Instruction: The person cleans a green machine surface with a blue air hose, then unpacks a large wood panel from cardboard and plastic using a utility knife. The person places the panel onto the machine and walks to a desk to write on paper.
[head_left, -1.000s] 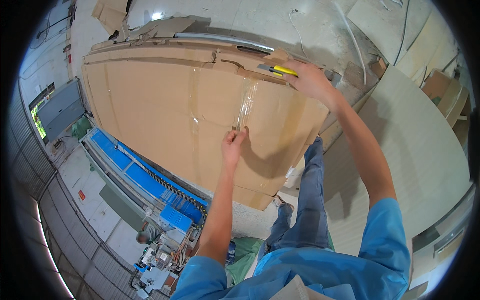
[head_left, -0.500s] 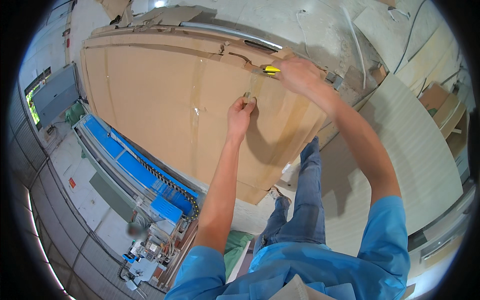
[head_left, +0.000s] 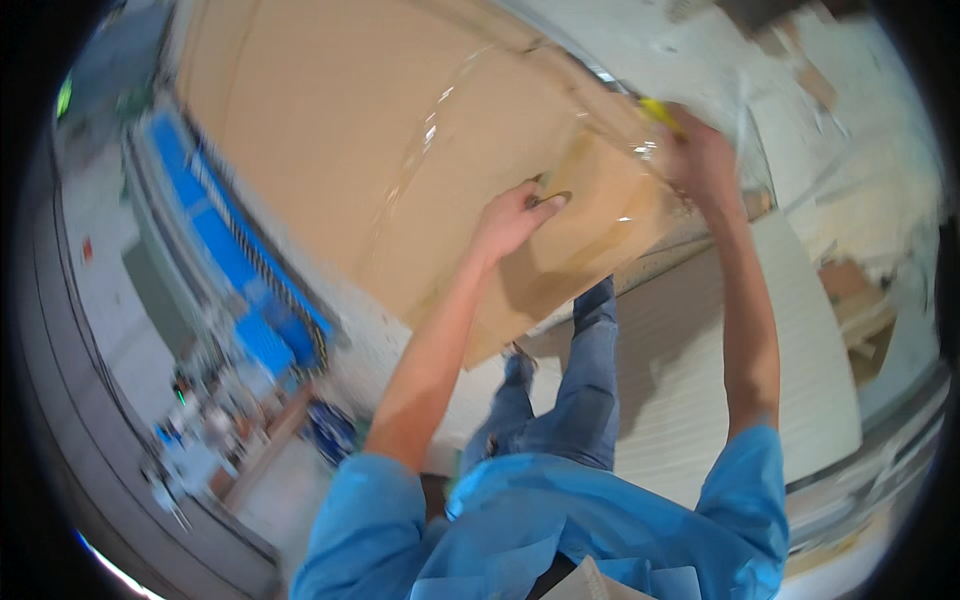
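A large brown cardboard packing (head_left: 330,130) with strips of clear tape lies in front of me, covering a broad flat shape. My left hand (head_left: 515,220) is closed on its surface, thumb and fingers pinched at a small dark-edged slit or flap in the cardboard; the fingertips are partly hidden. At the far right edge, my right hand (head_left: 705,160) is closed around a yellow utility knife (head_left: 660,115). Motion blurs this hand and the knife, and I cannot tell whether the blade touches the cardboard.
To the left runs a long machine with a blue bed (head_left: 205,215) and a black cable chain. A large pale board (head_left: 730,350) lies on the right, beside my legs. Cardboard scraps (head_left: 855,290) lie farther right. My foot (head_left: 517,355) is near the packing's near edge.
The whole view has swung, so the cardboard appears shifted and turned. My right hand, with the knife, has moved right along the far edge toward the corner. My left hand stays pinched on the cardboard.
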